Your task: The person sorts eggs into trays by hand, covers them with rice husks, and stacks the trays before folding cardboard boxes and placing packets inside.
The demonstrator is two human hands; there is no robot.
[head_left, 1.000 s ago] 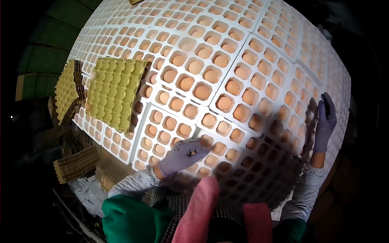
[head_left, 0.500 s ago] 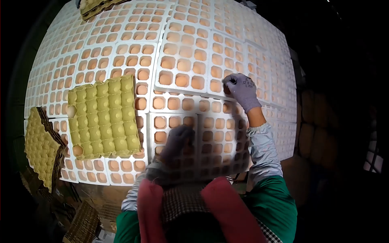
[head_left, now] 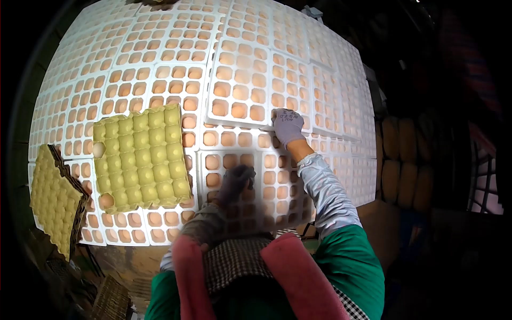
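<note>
White foam trays (head_left: 234, 125) with brown eggs in square cells cover the table. My right hand (head_left: 289, 127), in a grey glove with dark print, has its fingers curled at the front edge of a raised foam tray; what they hold, if anything, is hidden. In shadow, my left hand (head_left: 234, 184), also gloved, is over the nearer foam tray, its fingers bent and dim. Left of it lies a yellow-green pulp tray (head_left: 144, 160), with a pale egg (head_left: 98, 150) and a brown egg (head_left: 106, 201) at its left edge.
A stack of pulp trays (head_left: 56, 200) leans at the left edge of the table. Another carton piece (head_left: 159, 3) shows at the top. Below the table at lower left is a brown woven-looking object (head_left: 111, 298). Tan bundles (head_left: 400, 160) stand in the dark at the right.
My right hand has moved left along the edge of the raised foam tray. My left hand stays over the near tray. The whole view has shifted slightly.
</note>
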